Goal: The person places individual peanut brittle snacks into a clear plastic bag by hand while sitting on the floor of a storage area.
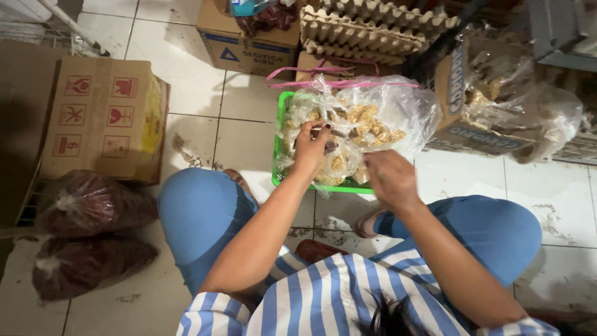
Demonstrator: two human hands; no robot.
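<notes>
The person wears a short-sleeved shirt (pixel 323 298) with vertical blue and white stripes; the sleeves end above the elbows, leaving both forearms bare. Plain blue trousers (pixel 205 218) cover both knees. Dark hair (pixel 388 317) shows at the bottom edge. The left hand (pixel 311 146) and right hand (pixel 390 179) are bare, with no rings, watch or gloves visible.

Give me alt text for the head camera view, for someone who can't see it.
A squatting person's left hand and right hand handle a clear plastic bag of small tan snack pieces over a green basket on a tiled floor. Cardboard boxes, egg trays and dark red bagged goods surround them.
</notes>
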